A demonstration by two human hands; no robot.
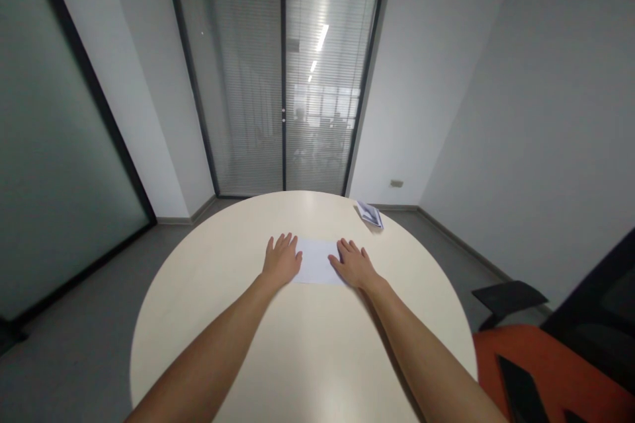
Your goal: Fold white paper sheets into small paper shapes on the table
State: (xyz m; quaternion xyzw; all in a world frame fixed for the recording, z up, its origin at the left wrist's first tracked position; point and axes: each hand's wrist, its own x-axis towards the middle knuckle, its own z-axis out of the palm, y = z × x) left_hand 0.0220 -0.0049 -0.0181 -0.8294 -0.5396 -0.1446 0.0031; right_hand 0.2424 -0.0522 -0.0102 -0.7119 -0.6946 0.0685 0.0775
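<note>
A white sheet of paper (317, 260) lies flat near the middle of a round cream table (208, 291). My left hand (282, 258) rests palm down on the sheet's left edge, fingers stretched out and slightly spread. My right hand (354, 264) lies flat on the sheet's right edge, fingers likewise extended. Neither hand grips anything. Both forearms reach in from the bottom of the view.
A small folded printed paper (370, 213) sits at the table's far right rim. An orange chair with black armrest (516, 337) stands to the right. Glass doors with blinds (282, 79) are behind the table, and grey floor surrounds it.
</note>
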